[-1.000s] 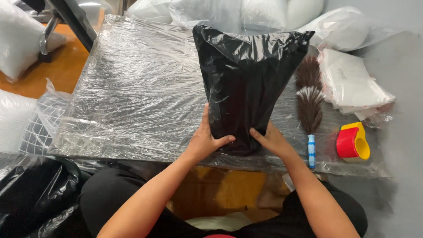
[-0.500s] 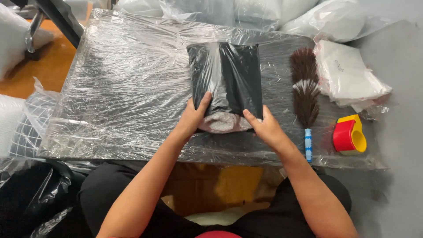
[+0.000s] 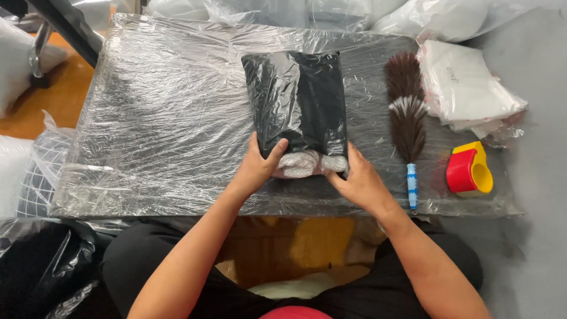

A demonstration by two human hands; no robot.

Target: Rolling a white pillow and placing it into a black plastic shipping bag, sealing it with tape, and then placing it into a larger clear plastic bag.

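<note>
A black plastic bag (image 3: 298, 100) lies flat on the plastic-wrapped table (image 3: 165, 118), folded into a narrow package. At its near end a crumpled clear plastic roll (image 3: 304, 163) sticks out. My left hand (image 3: 257, 165) grips the bag's near left corner, thumb on top of the black film. My right hand (image 3: 357, 180) holds the near right corner, fingers against the clear roll.
A brown feather duster (image 3: 407, 118) with a blue-white handle lies right of the bag. A red and yellow tape dispenser (image 3: 469, 170) sits at the table's right edge. White packets in clear bags (image 3: 469, 88) are stacked at the back right. Black bags (image 3: 41, 260) lie at the lower left.
The black bag stood puffed up one second ago; it now lies flattened and folded narrow on the table. Both hands stayed at its near end and shifted slightly toward me.
</note>
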